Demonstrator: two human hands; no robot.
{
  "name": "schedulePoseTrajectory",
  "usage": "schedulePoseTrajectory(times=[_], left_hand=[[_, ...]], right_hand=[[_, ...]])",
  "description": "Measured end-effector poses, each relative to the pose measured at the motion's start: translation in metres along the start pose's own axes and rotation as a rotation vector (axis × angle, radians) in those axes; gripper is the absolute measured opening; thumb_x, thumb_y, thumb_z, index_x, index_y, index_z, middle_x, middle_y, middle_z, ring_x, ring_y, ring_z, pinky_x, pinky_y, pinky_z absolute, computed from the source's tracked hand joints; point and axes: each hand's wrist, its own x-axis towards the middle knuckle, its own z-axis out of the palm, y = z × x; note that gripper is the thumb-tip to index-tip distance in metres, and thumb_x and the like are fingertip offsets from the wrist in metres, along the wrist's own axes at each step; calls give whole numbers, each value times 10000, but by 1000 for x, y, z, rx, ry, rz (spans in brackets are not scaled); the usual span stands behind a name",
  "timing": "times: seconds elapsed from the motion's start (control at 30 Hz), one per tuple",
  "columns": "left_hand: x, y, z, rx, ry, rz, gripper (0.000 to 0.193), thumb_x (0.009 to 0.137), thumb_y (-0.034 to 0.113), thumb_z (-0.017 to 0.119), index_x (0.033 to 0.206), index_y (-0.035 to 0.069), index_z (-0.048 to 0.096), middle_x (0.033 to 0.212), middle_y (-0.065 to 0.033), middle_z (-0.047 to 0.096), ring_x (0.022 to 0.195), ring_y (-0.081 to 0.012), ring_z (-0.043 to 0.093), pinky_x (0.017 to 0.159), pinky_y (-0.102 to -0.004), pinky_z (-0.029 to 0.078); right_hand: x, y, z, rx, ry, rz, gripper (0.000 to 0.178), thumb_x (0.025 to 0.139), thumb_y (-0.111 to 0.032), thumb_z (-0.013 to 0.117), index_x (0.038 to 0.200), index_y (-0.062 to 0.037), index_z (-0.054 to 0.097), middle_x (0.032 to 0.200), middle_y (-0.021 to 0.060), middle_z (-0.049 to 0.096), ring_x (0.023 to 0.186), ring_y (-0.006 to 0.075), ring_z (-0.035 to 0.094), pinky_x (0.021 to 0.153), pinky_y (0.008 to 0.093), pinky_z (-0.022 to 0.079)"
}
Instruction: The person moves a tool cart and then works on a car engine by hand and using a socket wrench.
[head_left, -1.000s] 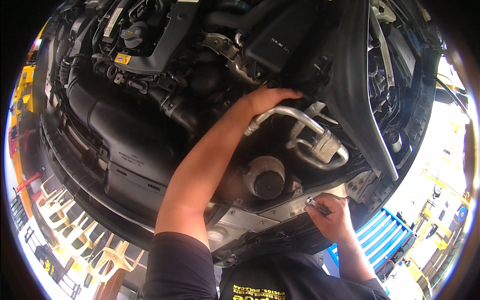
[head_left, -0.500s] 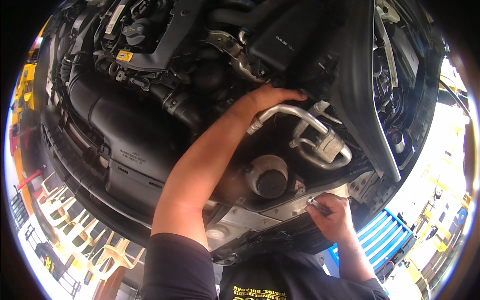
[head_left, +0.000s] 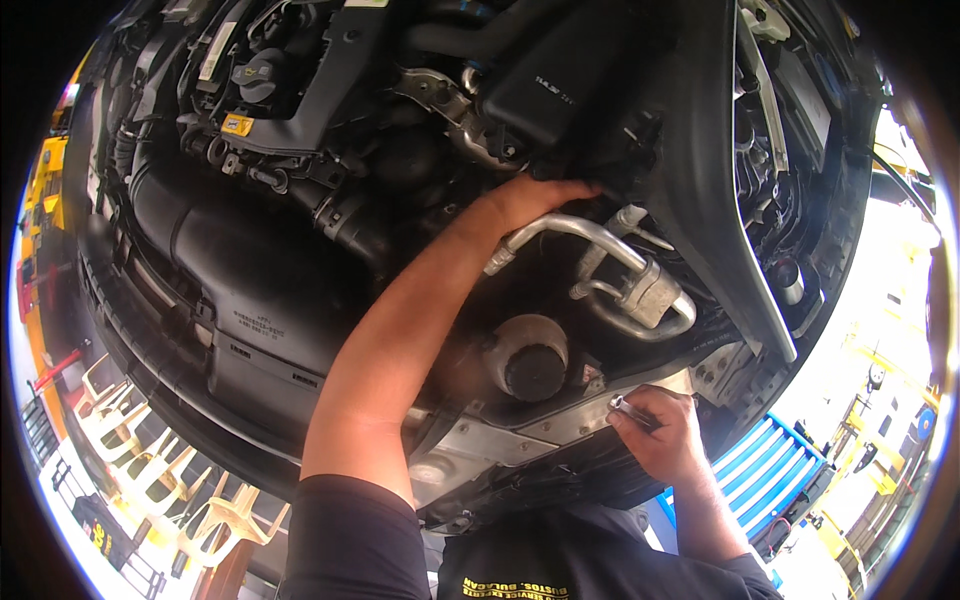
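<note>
My left hand (head_left: 535, 200) reaches deep into the engine bay, past the bent silver metal pipe (head_left: 590, 232). One digit stretches to the right; the other fingers are hidden among dark parts below the black ribbed box (head_left: 540, 100). Whether that hand grips anything cannot be seen. At the front edge of the bay, my right hand (head_left: 665, 430) is closed around a small shiny metal socket tool (head_left: 622, 404), its round hollow end poking out to the left. A reservoir with a black cap (head_left: 535, 372) sits between my two arms.
A wide black air duct (head_left: 235, 250) runs along the left of the bay. The silver front crossmember (head_left: 500, 440) lies near my body. Beyond the car stand pale plastic chairs (head_left: 225, 525) at left and a blue slatted rack (head_left: 755, 475) at right.
The view has shifted slightly, so the engine parts appear a little further left. Both hands keep nearly the same places, and the socket tool stays in my right hand.
</note>
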Motion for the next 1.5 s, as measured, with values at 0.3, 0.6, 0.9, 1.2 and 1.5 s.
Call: schedulePoseTrajectory(times=[0.3, 0.6, 0.9, 1.2, 1.5], left_hand=[[7, -5, -1, 25, -33, -2, 754, 848, 485, 755, 1459, 90, 557, 1413, -147, 606, 1282, -274, 567, 1083, -376, 440], [-2, 6, -1, 113, -20, -81, 620, 905, 413, 704, 1456, 162, 570, 1443, -128, 575, 1282, -257, 562, 1077, -341, 445], [8, -14, -7, 565, -165, 34, 434, 1004, 457, 540, 1413, 328, 607, 1603, -111, 417, 1470, -329, 384, 1226, -389, 285], [-3, -12, -5, 282, -3, 88, 511, 955, 462, 621, 1401, 214, 621, 1508, -136, 528, 1384, -306, 486, 1165, -373, 367], [-8, 14, 1, 95, 5, -63, 613, 916, 451, 681, 1437, 146, 577, 1473, -141, 561, 1358, -300, 509, 1146, -375, 385]], right_hand=[[-1, 2, 0, 3, -1, -5, 137, 873, -70, 763, 923, 47, 712, 820, 115, 711, 704, 211, 708, 642, 313, 546], [-1, -1, 3, 17, -17, 1, 129, 871, -62, 762, 917, 47, 708, 811, 113, 708, 699, 206, 703, 640, 310, 544], [-2, 4, -1, -4, -10, 38, 140, 873, -77, 761, 923, 44, 710, 838, 119, 714, 717, 203, 710, 650, 309, 550], [-1, 3, -5, -13, -26, 55, 139, 864, -78, 765, 928, 37, 719, 853, 125, 721, 737, 219, 715, 672, 317, 555], [-3, 4, -12, -69, 77, -8, 118, 829, -51, 777, 890, 27, 714, 824, 114, 716, 704, 236, 698, 658, 312, 543]])
